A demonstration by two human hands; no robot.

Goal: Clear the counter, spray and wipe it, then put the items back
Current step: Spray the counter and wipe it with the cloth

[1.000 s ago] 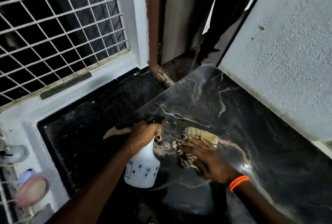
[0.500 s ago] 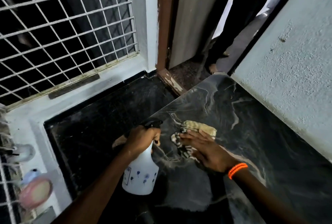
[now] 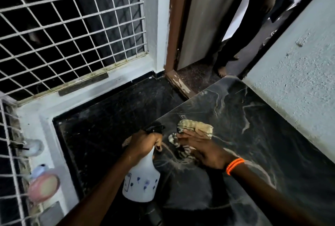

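The left hand (image 3: pixel 145 143) has its grip closed around the neck of a white spray bottle (image 3: pixel 141 180), a finger near the dark trigger at the top, and the nozzle points toward the cloth; the bottle hangs at the near edge of the bench (image 3: pixel 253 135), its base seemingly off the surface, though that is hard to tell. The right hand (image 3: pixel 203 150) lies flat with fingers spread, its grip pressing down on a striped cloth (image 3: pixel 195 128) rather than closing around it; the cloth bunches out past the fingertips on the dark marbled stone. An orange band (image 3: pixel 234 165) sits on that wrist. The bottle and the cloth are just beside each other, the two hands near but not touching. As for progress, the part of the bench that shows carries nothing but the cloth, so clearing looks done here, and the work seems to be in the spray-and-wipe stage; pale streaks around the cloth may be moisture or the stone's own veining, I cannot tell which. Putting the items back is not yet done. Farther out, a window grille (image 3: pixel 72 35) stands to the left, a textured wall (image 3: pixel 299 89) to the right, and a person's legs (image 3: pixel 235 44) show in the doorway beyond.
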